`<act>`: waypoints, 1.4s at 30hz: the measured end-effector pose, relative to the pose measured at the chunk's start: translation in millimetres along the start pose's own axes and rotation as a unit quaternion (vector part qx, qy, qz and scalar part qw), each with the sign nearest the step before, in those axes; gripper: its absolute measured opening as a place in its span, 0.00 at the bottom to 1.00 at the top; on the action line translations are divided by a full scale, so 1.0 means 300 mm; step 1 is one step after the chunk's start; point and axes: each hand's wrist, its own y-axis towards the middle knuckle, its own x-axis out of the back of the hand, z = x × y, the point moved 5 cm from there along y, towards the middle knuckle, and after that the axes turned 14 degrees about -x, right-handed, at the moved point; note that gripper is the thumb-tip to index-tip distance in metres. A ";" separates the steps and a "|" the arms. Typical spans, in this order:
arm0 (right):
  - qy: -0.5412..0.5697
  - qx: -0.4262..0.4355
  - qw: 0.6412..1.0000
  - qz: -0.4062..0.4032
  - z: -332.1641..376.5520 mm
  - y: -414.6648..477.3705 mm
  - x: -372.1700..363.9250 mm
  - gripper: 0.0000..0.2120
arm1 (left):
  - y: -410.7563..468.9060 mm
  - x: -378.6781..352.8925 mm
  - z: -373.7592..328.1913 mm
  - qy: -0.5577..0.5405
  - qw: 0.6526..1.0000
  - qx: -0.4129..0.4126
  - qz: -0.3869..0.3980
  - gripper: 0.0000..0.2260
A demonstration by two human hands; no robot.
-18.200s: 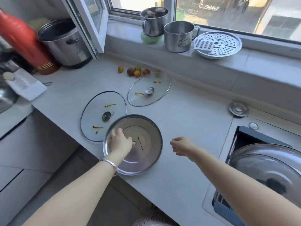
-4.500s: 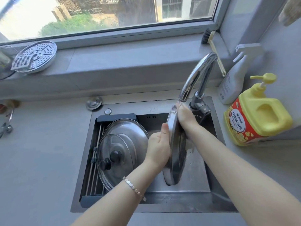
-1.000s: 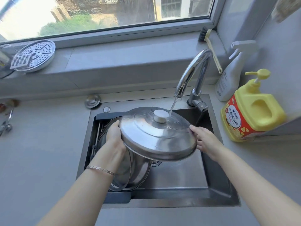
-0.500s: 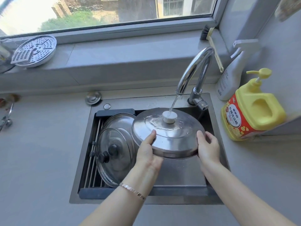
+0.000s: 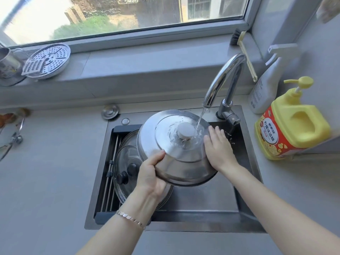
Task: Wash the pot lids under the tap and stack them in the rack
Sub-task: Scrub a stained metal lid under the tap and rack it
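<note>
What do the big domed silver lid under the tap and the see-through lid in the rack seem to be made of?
The big domed silver lid: polished metal, likely stainless steel; it mirrors the light. The see-through lid: apparently clear glass with a shiny metal rim; surfaces behind show through it.

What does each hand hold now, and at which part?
The left hand grips the steel lid at its near-left rim; the right hand only rests flat on its right side.

Home kitchen | steel sink (image 5: 211, 223) set in a grey worktop (image 5: 46, 172) | running tap (image 5: 223, 80) under a window (image 5: 128, 13) | yellow dish-soap bottle (image 5: 292, 126), spray bottle (image 5: 265, 87), steamer tray (image 5: 48, 59) on the sill
</note>
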 end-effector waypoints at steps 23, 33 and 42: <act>0.029 0.084 0.996 -0.028 -0.012 0.028 0.055 0.25 | 0.008 0.049 -0.031 0.049 0.997 0.034 0.050 0.12; 0.092 0.101 0.989 0.055 -0.032 0.087 0.032 0.23 | 0.032 0.114 -0.027 0.121 0.987 0.069 0.078 0.10; 0.079 0.036 0.996 -0.020 0.049 0.149 0.138 0.15 | 0.085 0.093 -0.059 0.150 0.975 0.071 0.151 0.23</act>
